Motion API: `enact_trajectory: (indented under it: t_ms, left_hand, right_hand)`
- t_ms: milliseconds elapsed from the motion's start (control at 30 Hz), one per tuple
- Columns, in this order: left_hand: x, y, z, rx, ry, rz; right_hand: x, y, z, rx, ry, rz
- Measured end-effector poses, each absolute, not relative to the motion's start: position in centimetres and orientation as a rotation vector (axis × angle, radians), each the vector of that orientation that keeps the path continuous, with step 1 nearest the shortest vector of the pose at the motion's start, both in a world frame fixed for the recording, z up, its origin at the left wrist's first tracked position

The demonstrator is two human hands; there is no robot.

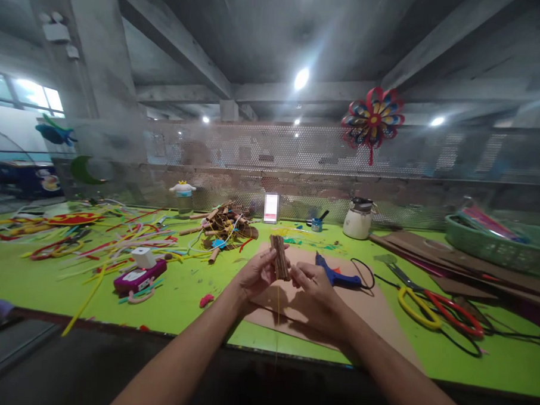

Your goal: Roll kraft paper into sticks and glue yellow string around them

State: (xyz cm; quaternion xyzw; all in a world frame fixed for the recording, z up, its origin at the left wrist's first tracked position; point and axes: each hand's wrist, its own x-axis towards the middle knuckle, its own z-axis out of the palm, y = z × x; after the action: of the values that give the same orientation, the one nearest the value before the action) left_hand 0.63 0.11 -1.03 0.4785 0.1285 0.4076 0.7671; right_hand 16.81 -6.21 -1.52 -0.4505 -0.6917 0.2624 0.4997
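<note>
A small bundle of brown rolled cardboard sticks point(279, 256) stands upright between both my hands over a brown cardboard sheet point(364, 305). My left hand point(256, 276) pinches the bundle from the left. Fingers of my right hand point(314, 286) close on its lower right side. A thin yellowish thread point(278, 313) hangs down from the bundle.
A blue glue gun point(336, 274) lies just right of my hands. Red and yellow scissors point(439, 309) lie further right. A pile of brown sticks point(226, 224) sits behind. Coloured strips point(93, 242), a purple box point(139, 277), a white kettle point(359, 218) and a green basket point(496, 242) stand on the green table point(185, 294).
</note>
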Motion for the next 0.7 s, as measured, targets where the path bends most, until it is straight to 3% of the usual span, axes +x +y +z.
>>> enact_trajectory:
  t_ms: [700]
  left_hand:
    - [0.4,1.7,-1.2,1.103,0.264,0.992]
  right_hand:
    - [16.8,-5.5,-3.4,-1.253,-1.775,-0.053]
